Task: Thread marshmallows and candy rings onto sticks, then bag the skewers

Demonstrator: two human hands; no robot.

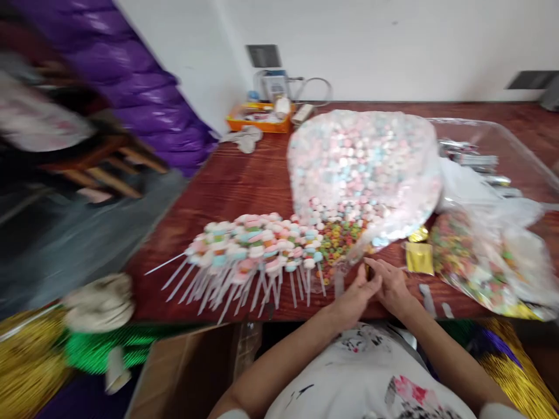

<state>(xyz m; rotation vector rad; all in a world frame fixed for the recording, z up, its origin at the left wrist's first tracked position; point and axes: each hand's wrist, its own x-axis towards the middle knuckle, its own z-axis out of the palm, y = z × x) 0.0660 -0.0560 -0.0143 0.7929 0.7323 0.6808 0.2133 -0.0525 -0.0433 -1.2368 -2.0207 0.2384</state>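
Pastel marshmallow sticks (253, 256) lie fanned on the worktop (244, 180) just left of my left hand (356, 294) and right hand (393, 285), pressed together; whether they pinch anything I cannot tell; sweets look soft and light, so I judge the thin stiff stick the place to grip
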